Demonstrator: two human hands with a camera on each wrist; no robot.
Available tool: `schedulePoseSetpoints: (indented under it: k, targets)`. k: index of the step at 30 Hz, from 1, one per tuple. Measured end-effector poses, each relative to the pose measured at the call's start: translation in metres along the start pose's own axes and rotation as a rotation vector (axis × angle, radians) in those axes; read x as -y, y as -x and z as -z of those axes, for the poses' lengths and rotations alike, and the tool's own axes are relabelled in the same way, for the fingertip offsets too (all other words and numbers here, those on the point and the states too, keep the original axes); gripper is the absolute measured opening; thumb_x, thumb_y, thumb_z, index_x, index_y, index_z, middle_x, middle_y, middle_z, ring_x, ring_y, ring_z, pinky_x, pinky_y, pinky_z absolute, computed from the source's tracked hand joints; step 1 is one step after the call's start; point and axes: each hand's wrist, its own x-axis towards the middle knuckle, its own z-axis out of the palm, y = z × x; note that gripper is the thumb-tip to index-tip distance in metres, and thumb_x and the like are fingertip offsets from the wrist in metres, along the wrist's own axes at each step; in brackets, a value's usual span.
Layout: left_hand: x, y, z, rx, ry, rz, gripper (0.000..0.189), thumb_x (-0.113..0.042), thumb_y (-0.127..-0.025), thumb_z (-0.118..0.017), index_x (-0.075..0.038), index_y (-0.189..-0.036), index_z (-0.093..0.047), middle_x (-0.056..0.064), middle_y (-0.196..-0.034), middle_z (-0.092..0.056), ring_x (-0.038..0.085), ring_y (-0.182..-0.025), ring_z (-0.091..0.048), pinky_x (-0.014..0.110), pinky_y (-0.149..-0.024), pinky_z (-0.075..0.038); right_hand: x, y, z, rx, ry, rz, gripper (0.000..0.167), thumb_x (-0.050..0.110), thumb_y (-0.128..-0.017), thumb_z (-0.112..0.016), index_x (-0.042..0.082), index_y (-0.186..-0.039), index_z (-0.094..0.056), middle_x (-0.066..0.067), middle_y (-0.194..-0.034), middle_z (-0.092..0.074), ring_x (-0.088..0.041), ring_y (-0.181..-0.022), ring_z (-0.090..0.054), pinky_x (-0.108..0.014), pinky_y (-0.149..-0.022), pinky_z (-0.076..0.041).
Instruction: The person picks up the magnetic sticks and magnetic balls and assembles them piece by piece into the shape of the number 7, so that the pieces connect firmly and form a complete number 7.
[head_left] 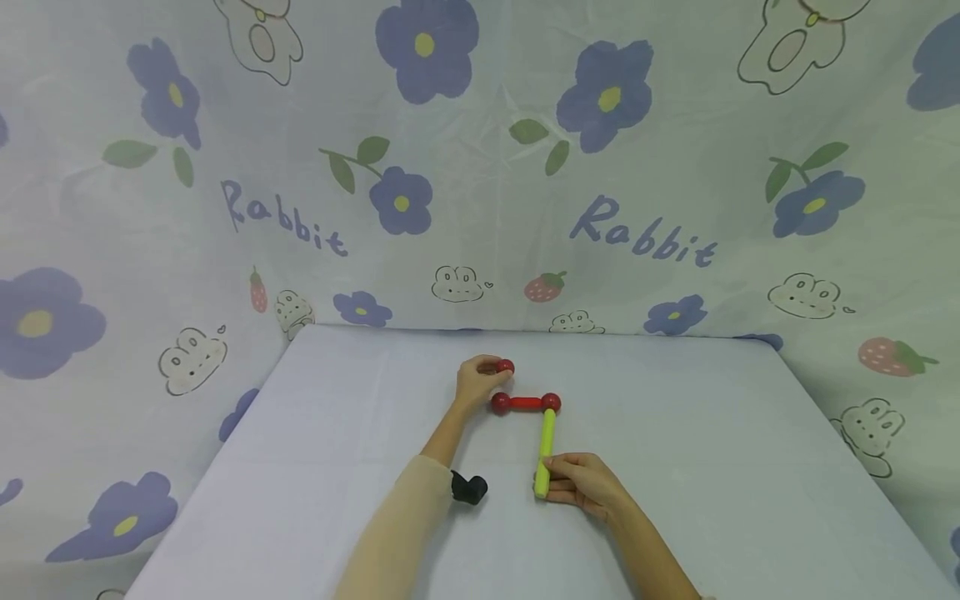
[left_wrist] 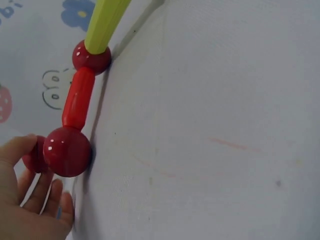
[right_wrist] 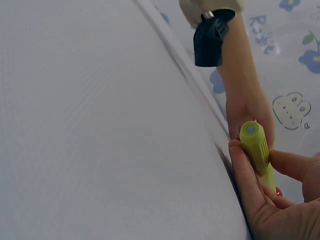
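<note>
My left hand [head_left: 477, 383] pinches a dark red ball [head_left: 506, 367] between thumb and fingertips near the back of the table. Just in front of it, a second red ball [head_left: 500, 403] joins the left end of a short red rod [head_left: 525, 404]. A third red ball [head_left: 551, 403] sits at that rod's right end. From this ball a long yellow-green rod [head_left: 547, 442] runs toward me. My right hand [head_left: 588, 486] pinches its near end between thumb and fingers. A small grey disc shows in the rod's end face [right_wrist: 251, 129] in the right wrist view.
The white table [head_left: 712, 433] meets a hanging cloth [head_left: 480, 250] printed with flowers and rabbits at the back and sides. A black camera [head_left: 469, 488] juts from my left sleeve [head_left: 405, 525].
</note>
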Motion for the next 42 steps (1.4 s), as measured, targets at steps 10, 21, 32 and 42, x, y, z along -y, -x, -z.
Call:
schedulePoseSetpoints:
  k: [10,21,32,42]
  targets:
    - [0.001,0.030,0.022,-0.073,0.082,-0.060,0.032,-0.009,-0.079,-0.075,0.002,-0.107,-0.065,0.014,-0.102,-0.068,0.025,-0.097,-0.062,0.030,-0.083,-0.051,0.000,0.001,0.000,-0.007,0.004,0.005,0.048,0.019,-0.092,-0.061,-0.018,-0.118,-0.048,-0.012,-0.089,-0.067,-0.021,-0.083,-0.069,-0.036,-0.078,-0.054]
    - [-0.034,0.093,0.046,0.098,0.127,-0.090,0.037,0.001,-0.079,-0.071,0.014,-0.111,-0.059,0.028,-0.105,-0.063,0.038,-0.098,-0.060,0.037,-0.086,-0.052,-0.001,0.001,0.000,-0.019,0.000,0.010,0.051,0.019,-0.092,-0.061,-0.020,-0.121,-0.045,-0.013,-0.091,-0.067,-0.022,-0.084,-0.068,-0.036,-0.079,-0.054]
    - [-0.040,0.133,0.039,0.235,0.148,-0.062,0.033,0.000,-0.079,-0.071,0.012,-0.109,-0.061,0.025,-0.100,-0.065,0.031,-0.088,-0.063,0.018,-0.075,-0.051,-0.001,0.000,-0.002,-0.041,0.013,0.017,0.052,0.020,-0.092,-0.061,-0.020,-0.121,-0.045,-0.012,-0.089,-0.067,-0.021,-0.083,-0.068,-0.036,-0.078,-0.055]
    - [-0.019,0.143,0.022,0.354,0.065,-0.077,0.033,-0.002,-0.079,-0.070,0.011,-0.109,-0.062,0.023,-0.096,-0.066,0.022,-0.079,-0.061,0.017,-0.068,-0.049,-0.002,-0.002,-0.002,-0.026,0.021,0.032,0.053,0.021,-0.093,-0.060,-0.021,-0.121,-0.044,-0.012,-0.090,-0.067,-0.022,-0.084,-0.068,-0.036,-0.078,-0.055]
